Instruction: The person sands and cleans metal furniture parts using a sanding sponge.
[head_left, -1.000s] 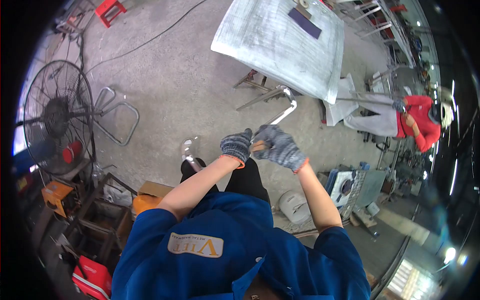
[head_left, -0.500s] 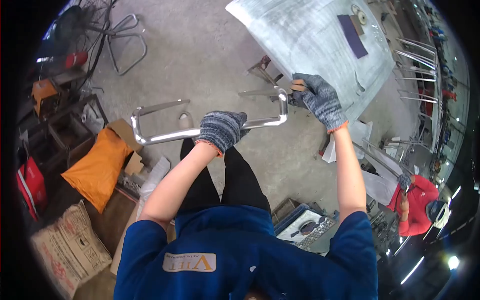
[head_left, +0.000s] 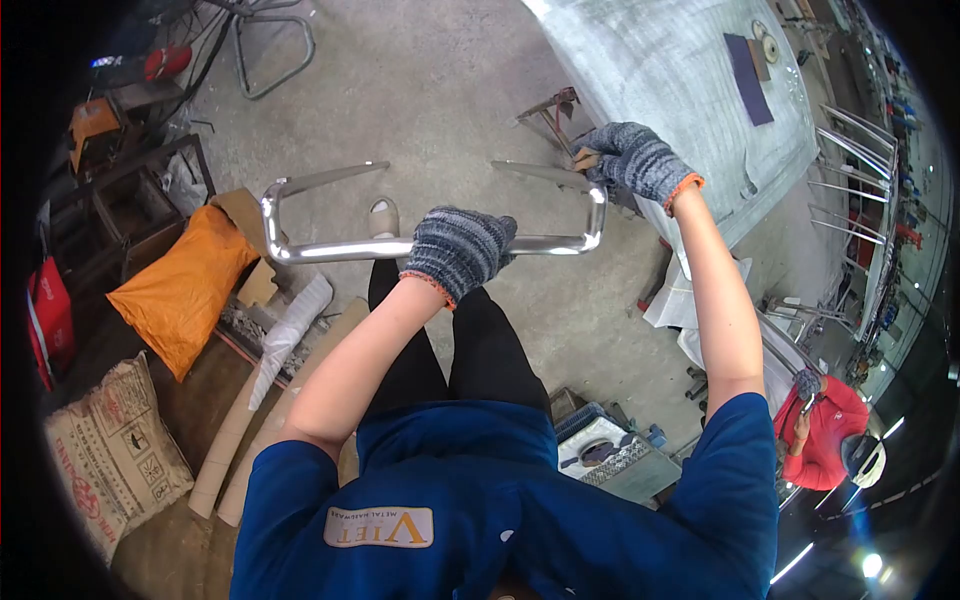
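Note:
A shiny bent metal tube frame [head_left: 345, 250] is held up in front of my legs, its long bar level and its two side arms pointing away from me. My left hand [head_left: 460, 250], in a grey knit glove with an orange cuff, is wrapped round the middle of the bar. My gloved right hand [head_left: 643, 165] pinches a small tan piece that looks like folded sandpaper [head_left: 586, 159]. It is at the frame's right side arm, close to the bend; the fingers partly hide whether the piece touches the metal.
A table with a pale sheet cover [head_left: 660, 70] stands ahead right, bearing a dark strip [head_left: 748, 80]. An orange bag [head_left: 185, 290], a printed sack [head_left: 120, 450] and cardboard tubes [head_left: 225, 445] lie at left. A co-worker in red [head_left: 825, 430] is at far right.
My right hand has come from above the table cover to the frame's right side arm with the tan piece. The frame and my left hand have shifted slightly right, and the frame is more level.

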